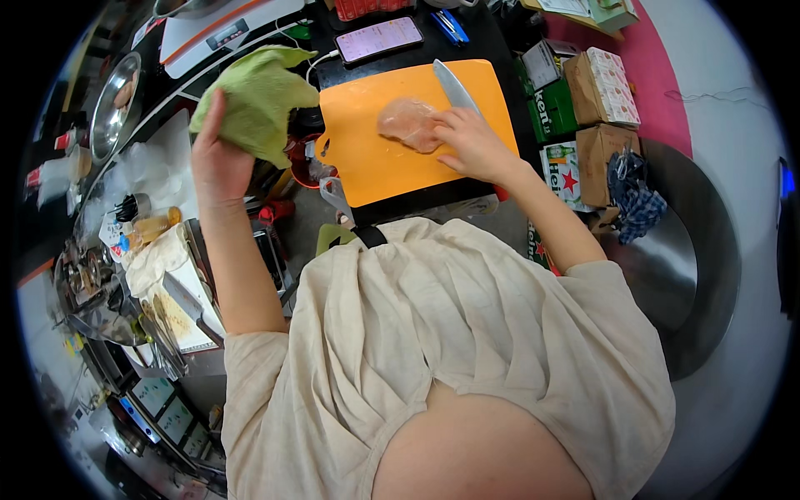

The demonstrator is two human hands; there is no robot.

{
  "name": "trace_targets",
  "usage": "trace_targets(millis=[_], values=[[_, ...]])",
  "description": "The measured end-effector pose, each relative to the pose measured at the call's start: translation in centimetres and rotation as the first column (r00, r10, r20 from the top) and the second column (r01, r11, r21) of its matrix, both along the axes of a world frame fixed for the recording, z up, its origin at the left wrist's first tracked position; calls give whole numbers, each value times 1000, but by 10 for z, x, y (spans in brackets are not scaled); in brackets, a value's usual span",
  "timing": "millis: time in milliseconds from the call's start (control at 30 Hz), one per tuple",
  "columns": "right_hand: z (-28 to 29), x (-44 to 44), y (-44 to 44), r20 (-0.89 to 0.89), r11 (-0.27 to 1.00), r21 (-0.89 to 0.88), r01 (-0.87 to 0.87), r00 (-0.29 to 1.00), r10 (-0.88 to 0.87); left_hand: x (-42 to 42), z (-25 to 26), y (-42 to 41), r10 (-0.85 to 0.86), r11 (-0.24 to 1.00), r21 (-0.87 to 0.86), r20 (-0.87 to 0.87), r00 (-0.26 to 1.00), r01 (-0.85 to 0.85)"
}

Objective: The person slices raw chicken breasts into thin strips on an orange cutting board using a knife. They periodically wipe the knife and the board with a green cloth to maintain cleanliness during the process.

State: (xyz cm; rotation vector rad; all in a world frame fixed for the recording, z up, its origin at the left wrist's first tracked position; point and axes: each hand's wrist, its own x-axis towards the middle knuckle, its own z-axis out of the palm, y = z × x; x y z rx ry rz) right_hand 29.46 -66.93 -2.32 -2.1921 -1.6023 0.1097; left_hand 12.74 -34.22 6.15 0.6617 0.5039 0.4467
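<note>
My left hand (222, 162) grips a light green cloth (259, 103) that hangs in the air left of an orange cutting board (375, 181). On the board lies a pale pink piece of raw meat (406, 122), which looks like chicken breast. My right hand (472, 144) rests at its right edge, fingertips touching or almost touching it, thumb apart. A knife (455, 87) lies on the board's far right part. Its blade points away from me, and its handle end is hidden under my right hand.
Past the board are a plugged-in phone (379, 39) and a blue stapler-like object (450, 28). Cartons (553, 106) stack up at the right, near a large round metal vessel (662, 275). At left are a metal bowl (115, 106) and a cleaver (187, 300).
</note>
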Motion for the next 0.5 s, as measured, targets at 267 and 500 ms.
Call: trace_targets(millis=[267,500], values=[[0,24,28,-978,780,209,590,119,172,62,-6,-65,-583,801,7,238,777,599],[-49,35,6,-515,715,-88,693,583,-628,108,-49,-55,-262,252,257,-910,321,933]])
